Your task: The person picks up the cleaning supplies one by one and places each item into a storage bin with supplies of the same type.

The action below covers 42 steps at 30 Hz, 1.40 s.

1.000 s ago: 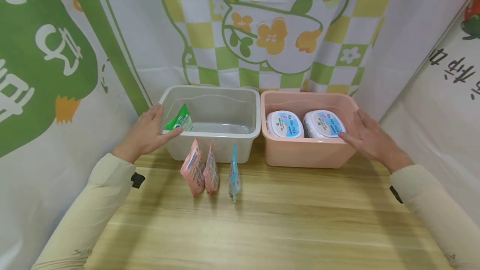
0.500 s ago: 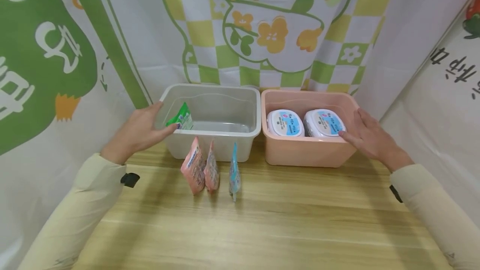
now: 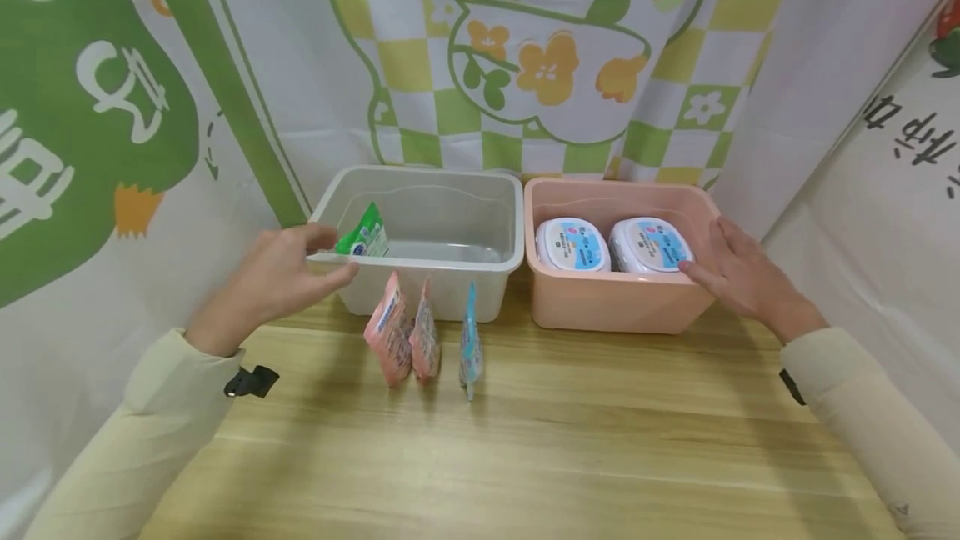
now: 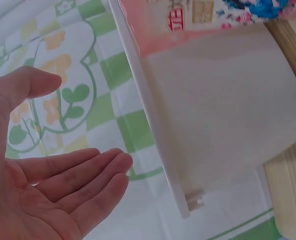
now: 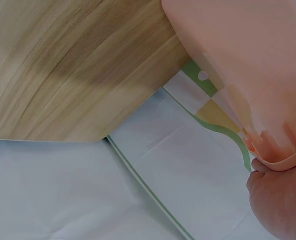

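My left hand (image 3: 266, 277) is off the grey bin (image 3: 427, 266), just outside its left front corner, fingers and thumb apart. The left wrist view shows nothing in its palm (image 4: 62, 190). Inside the grey bin, a green packet (image 3: 367, 233) leans at the left. My right hand (image 3: 750, 277) holds the right front corner of the pink bin (image 3: 622, 302), thumb over the rim. From the right wrist, part of this hand (image 5: 280, 200) shows against the pink rim. Two white-lidded tubs (image 3: 573, 245) with blue labels sit in the pink bin.
Two pink packets (image 3: 390, 336) and a blue one (image 3: 470, 348) stand on edge on the wooden table (image 3: 570, 440), in front of the grey bin. A printed curtain (image 3: 540, 48) hangs right behind both bins. White cloth walls (image 3: 885, 215) close off the sides.
My left hand has let go of the grey bin's left corner and drawn back toward the left and front. The right hand stays at the pink bin; both bins keep their places.
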Each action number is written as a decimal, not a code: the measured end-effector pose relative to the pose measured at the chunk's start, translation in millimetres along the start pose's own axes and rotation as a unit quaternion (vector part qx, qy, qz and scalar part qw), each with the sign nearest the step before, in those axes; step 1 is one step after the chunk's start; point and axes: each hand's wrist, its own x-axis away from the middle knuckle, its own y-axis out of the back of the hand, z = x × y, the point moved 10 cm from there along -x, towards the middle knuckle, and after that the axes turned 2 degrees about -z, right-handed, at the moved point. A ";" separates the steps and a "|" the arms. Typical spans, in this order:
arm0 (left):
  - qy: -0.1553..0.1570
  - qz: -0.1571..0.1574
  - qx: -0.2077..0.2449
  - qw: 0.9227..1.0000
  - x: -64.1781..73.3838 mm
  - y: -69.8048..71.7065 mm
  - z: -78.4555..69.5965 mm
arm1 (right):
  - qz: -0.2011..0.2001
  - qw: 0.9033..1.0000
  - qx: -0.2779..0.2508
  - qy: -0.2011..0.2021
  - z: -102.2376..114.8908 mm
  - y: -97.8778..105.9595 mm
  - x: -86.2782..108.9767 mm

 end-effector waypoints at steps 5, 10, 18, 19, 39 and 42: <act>-0.007 0.004 0.011 1.000 4.7 -8.6 -12.0 | 0.000 1.000 -0.003 -0.003 -0.3 1.0 -0.4; 0.007 0.029 0.019 0.999 9.4 -25.3 -16.7 | 0.002 1.000 -0.006 -0.004 -0.2 -0.2 0.1; -0.003 0.021 0.038 0.999 16.4 -45.3 -24.0 | -0.001 1.000 -0.007 -0.003 0.2 -1.1 -1.7; -0.005 0.018 0.039 0.999 17.5 -47.5 -24.4 | -0.002 1.000 -0.007 -0.003 0.0 -1.0 -2.0; 0.007 -0.056 0.074 0.996 35.2 -76.8 -14.0 | -0.018 1.000 -0.013 0.001 -2.9 -1.1 -4.4; 0.005 -0.072 0.079 0.994 36.9 -79.0 -14.1 | -0.018 1.000 -0.013 0.001 -4.7 -1.9 -3.4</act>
